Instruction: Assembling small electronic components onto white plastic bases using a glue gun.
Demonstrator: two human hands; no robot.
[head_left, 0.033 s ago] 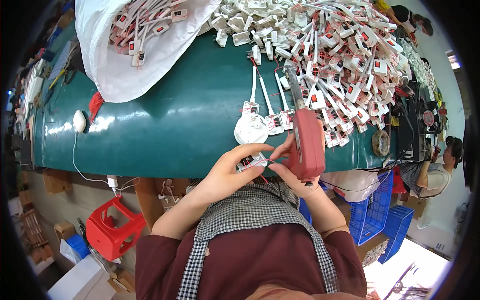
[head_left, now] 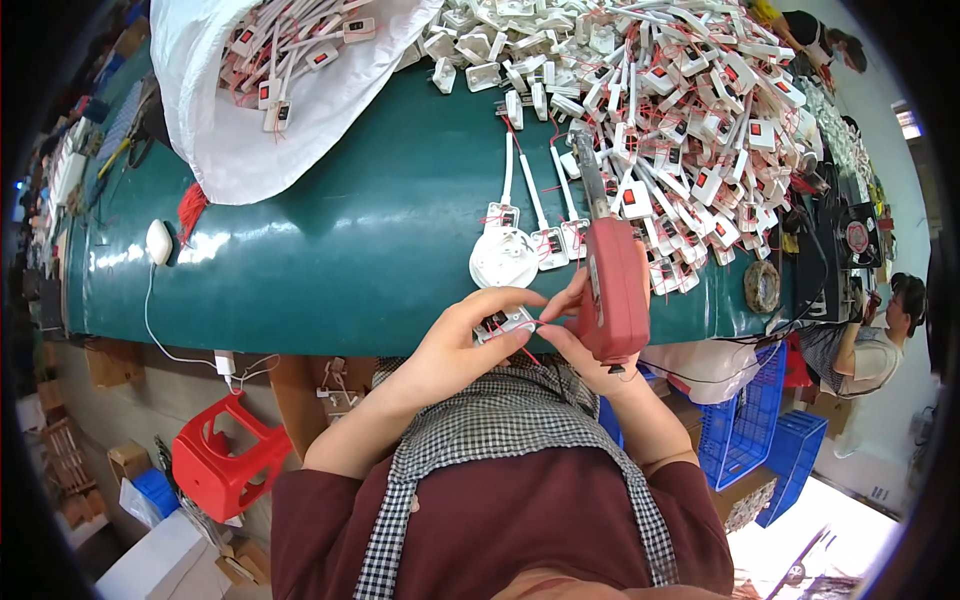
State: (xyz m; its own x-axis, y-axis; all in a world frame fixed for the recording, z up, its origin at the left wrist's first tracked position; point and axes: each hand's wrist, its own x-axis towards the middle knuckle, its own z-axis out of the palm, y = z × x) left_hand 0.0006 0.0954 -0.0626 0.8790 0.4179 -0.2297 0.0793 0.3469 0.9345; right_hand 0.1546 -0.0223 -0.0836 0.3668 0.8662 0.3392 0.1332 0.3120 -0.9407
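My left hand (head_left: 465, 335) is closed around a small white plastic switch housing (head_left: 514, 318) at the table's near edge. A black part and thin red wires (head_left: 532, 328) show in the housing. My right hand (head_left: 575, 325) is wrapped round a red handheld tool (head_left: 616, 290) with a long, dark metal nose pointing away from me. Its thumb and a fingertip also close in on the red wire beside the housing. The tool hides part of that hand. Just beyond my left hand lies a round white plastic piece (head_left: 502, 258), close to several open white switch housings (head_left: 549, 248) with white stems.
A large heap of white switch pieces (head_left: 690, 130) with red wires covers the far right. An open white sack (head_left: 230, 150) with similar pieces stands far left. A tape roll (head_left: 762, 287) sits at right. Blue crates (head_left: 740, 430) and a red stool (head_left: 228, 455) flank me.
The red wire between my fingertips has shifted slightly and arches less. Both hands and the red tool stay almost in place.
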